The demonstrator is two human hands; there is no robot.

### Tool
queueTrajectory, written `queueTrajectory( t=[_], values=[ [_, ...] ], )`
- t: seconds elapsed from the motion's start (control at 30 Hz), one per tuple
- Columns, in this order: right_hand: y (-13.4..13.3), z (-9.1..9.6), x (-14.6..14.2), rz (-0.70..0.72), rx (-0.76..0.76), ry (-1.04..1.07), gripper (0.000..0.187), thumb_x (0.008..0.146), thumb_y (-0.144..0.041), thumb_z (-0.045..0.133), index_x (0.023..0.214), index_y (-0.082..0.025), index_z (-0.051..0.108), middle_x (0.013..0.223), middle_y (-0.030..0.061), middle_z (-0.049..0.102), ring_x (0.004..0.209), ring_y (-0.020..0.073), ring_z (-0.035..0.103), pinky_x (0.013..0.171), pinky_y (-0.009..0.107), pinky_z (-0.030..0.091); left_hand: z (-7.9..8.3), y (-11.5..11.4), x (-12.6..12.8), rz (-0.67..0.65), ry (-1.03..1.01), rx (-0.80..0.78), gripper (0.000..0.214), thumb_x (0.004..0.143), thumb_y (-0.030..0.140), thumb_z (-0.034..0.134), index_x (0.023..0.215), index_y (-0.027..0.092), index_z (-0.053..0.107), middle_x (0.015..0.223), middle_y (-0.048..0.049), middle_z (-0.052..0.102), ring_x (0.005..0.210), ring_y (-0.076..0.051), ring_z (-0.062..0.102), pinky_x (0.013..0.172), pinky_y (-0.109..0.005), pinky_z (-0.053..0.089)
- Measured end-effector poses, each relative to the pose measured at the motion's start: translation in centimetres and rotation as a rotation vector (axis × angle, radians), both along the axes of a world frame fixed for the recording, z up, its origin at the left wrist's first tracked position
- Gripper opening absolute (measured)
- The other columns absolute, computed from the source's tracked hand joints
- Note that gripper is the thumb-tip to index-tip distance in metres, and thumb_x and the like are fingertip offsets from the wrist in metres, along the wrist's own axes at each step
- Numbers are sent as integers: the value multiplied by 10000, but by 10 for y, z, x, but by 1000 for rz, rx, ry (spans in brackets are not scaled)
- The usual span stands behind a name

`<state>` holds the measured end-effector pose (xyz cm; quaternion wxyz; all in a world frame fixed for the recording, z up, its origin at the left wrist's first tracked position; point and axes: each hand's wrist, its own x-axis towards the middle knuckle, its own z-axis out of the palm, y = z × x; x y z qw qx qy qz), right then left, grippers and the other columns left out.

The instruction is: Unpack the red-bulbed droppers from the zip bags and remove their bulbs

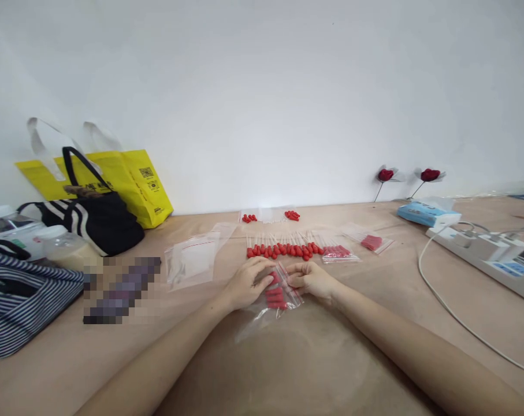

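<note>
Closest to me, my two forearms run out over the bare table point(287, 370) and meet at a small clear bag point(275, 297) lying flat on it, just short of the middle. My left hand point(246, 283) is curled over the bag's left side with the fingers pressed on it. My right hand point(309, 279) pinches its upper right edge, so both hands are closed on the same bag and almost touching. Inside I can see several red pieces stacked side by side; whether the mouth is sealed I cannot tell.

Just beyond the hands lies a row of red-tipped sticks point(283, 248), loose and unbagged. A filled bag point(339, 252) touches the row's right end, and a second filled bag point(371, 242) lies further right. Left of the row sit empty clear bags point(192, 263). By my reading, two bags are packed, one is in hand, and the long row remains.

Further back, near the wall, are two small heaps of red bits point(249, 218) and point(292, 215). Far left stand a striped bag point(19, 300), a black handbag point(95, 222) and a yellow tote point(132, 179). Far right I see a white cable point(443, 294), a power strip point(482, 248), a blue packet point(422, 212) and two red roses point(385, 174) leaning on the wall
</note>
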<state>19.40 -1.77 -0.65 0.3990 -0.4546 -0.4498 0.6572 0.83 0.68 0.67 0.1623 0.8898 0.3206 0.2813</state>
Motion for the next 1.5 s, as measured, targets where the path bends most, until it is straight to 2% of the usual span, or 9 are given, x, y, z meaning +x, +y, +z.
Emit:
queueTrajectory(
  t=[0.33, 0.53, 0.7, 0.8, 0.87, 1.0, 1.17, 1.3, 1.5],
  values=[
    [2, -5, -2, -75, -1, -24, 528, 386, -179, 818, 818, -150, 516, 476, -54, 602, 437, 112, 563, 438, 221, 457, -3, 9, 13, -181, 63, 128, 302, 825, 97, 407, 1009, 223, 609, 1109, -71, 530, 1061, -176, 467, 898, -361, 407],
    [1, -7, -4, -76, 32, -75, 544, 363, -220, 828, 808, -144, 524, 481, -49, 605, 425, 112, 551, 415, 213, 431, -8, 14, 12, -276, -8, 252, 200, 836, 179, 457, 858, 199, 655, 966, -66, 604, 905, -156, 527, 821, -315, 432],
    [2, -14, -3, -73, 96, -102, 580, 383, -303, 820, 837, -144, 495, 460, -63, 580, 401, 103, 523, 414, 215, 423, -10, 11, 11, -273, -20, 306, 256, 866, 215, 399, 789, 188, 642, 821, -55, 645, 792, -141, 553, 755, -295, 442],
    [-1, -18, 2, -38, 275, -157, 430, 629, -379, 682, 938, -146, 497, 514, -57, 574, 449, 102, 540, 472, 236, 456, -11, 9, 10, -238, -30, 320, 293, 871, 176, 356, 757, 178, 626, 798, -53, 646, 760, -134, 555, 720, -281, 445],
    [-6, -19, 8, -7, 530, -296, 285, 768, -322, 540, 1005, -165, 515, 641, -13, 607, 554, 110, 569, 550, 256, 472, -11, 7, 10, -219, -31, 314, 294, 865, 145, 347, 748, 176, 615, 802, -50, 646, 765, -133, 552, 727, -277, 443],
    [-15, -16, 15, 23, 1157, -731, 272, 794, -150, 454, 1043, -184, 558, 841, 57, 613, 707, 133, 553, 613, 264, 436, -11, 6, 8, -218, -29, 298, 250, 846, 114, 370, 753, 172, 595, 812, -44, 639, 775, -133, 551, 741, -268, 441],
    [-18, -13, 13, -51, 1670, -1125, 204, 837, -138, 421, 902, -168, 612, 687, 47, 613, 663, 148, 514, 617, 308, 357, -12, 6, 9, -190, -41, 260, 198, 836, 142, 405, 744, 161, 579, 790, -53, 619, 767, -136, 554, 713, -256, 452],
    [-18, -12, 12, -66, 1789, -1183, 236, 859, -118, 386, 827, -168, 614, 659, 33, 613, 638, 133, 492, 623, 307, 327, -10, 6, 8, -203, -23, 251, 193, 833, 132, 400, 744, 164, 569, 785, -50, 612, 769, -137, 553, 722, -260, 452],
    [-17, -10, 10, -173, 1675, -1063, 213, 832, -121, 407, 779, -175, 606, 646, 17, 609, 635, 120, 475, 634, 290, 315, -9, 7, 5, -216, -36, 249, 191, 830, 89, 377, 776, 156, 548, 823, -59, 612, 793, -137, 554, 731, -264, 455]
  ],
)
